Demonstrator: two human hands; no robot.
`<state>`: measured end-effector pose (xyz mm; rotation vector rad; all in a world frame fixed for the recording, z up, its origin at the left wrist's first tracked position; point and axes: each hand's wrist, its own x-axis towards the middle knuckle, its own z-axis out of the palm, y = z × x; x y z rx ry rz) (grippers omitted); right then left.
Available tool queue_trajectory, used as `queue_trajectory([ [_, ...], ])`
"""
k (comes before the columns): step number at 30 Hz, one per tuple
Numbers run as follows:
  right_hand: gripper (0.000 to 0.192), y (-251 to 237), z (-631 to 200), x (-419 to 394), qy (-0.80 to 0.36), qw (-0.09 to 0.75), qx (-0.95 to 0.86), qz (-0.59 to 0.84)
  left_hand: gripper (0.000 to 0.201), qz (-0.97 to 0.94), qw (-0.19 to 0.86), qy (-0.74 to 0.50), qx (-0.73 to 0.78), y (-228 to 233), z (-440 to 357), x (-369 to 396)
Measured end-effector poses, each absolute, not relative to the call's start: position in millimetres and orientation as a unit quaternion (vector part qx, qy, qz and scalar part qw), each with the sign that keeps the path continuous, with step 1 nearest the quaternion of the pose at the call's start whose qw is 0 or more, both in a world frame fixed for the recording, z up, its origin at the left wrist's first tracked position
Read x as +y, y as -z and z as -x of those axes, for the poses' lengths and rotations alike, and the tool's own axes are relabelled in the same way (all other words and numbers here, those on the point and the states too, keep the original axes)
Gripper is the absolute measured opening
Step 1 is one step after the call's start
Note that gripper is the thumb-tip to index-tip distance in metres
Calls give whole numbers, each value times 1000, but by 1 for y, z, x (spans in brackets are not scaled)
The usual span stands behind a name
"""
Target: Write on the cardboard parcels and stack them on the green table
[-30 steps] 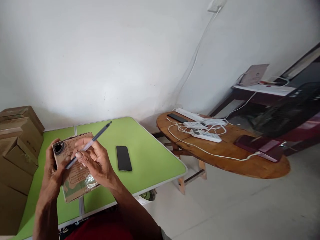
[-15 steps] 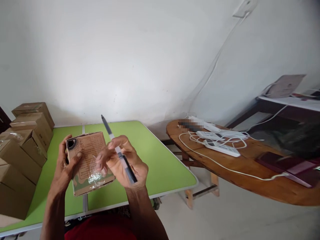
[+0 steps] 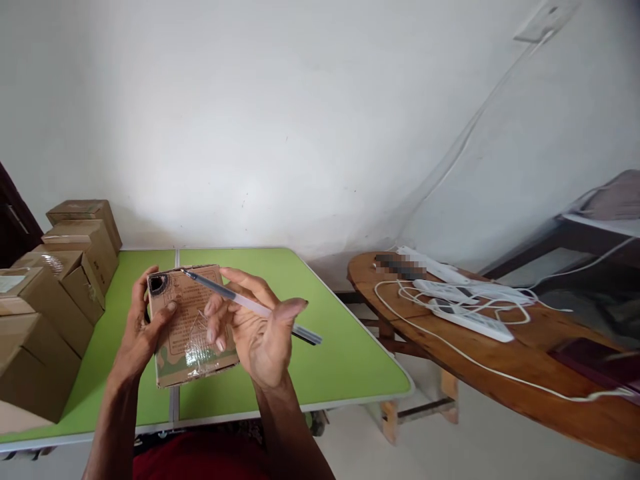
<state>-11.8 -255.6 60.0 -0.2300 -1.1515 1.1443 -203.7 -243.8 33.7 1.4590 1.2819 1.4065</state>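
Note:
My left hand [image 3: 139, 327] grips a small brown cardboard box [image 3: 187, 350] by its left side, thumb on the printed face. Small print, a green camouflage pattern and shiny tape cover that face, and a dark-edged hole shows at its upper left corner. A pen [image 3: 240, 300] with a clear barrel lies slantwise across the fingers of my right hand [image 3: 263, 333]. Its tip points left, in front of the box's upper part. My right thumb sticks out to the right above the pen's back end, and the other fingers are loosely curled near the box.
Several cardboard boxes [image 3: 75, 287] stand in a row on the left of the green folding table [image 3: 320, 360]. Beyond its right edge, a wooden table [image 3: 450, 360] carries white power strips [image 3: 470, 320], tangled cables and a dark red object [image 3: 590, 360]. A white wall rises behind.
In my right hand the pen has swung from steeply upright to a flatter slant, tip toward the box's top. My right thumb has stretched outward. The camera view has turned slightly left.

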Motion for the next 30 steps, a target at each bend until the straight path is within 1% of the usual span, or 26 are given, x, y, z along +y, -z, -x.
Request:
queue_trajectory([
  [1,75,-59,13,-253,-513,685,-507,101,87,-569,361,-547,497,-33,204,-244],
  [3,61,-56,16,-248,-516,690,-496,110,86,-570,359,-549,495,-32,205,-243],
  [6,42,-50,23,-240,-522,672,-505,140,86,-569,360,-555,488,-32,205,-243],
  [10,32,-42,30,-236,-531,631,-543,161,89,-564,373,-551,489,-33,205,-244],
  [12,28,-39,31,-236,-523,619,-561,169,89,-565,377,-545,492,-33,205,-245],
  [18,28,-39,29,-239,-476,584,-620,220,90,-574,362,-547,490,-30,205,-246],
  [23,16,-45,29,-241,-401,604,-645,241,87,-580,359,-547,485,-30,205,-247],
  [30,15,-50,30,-243,-383,584,-666,261,84,-590,351,-541,486,-28,206,-249],
])
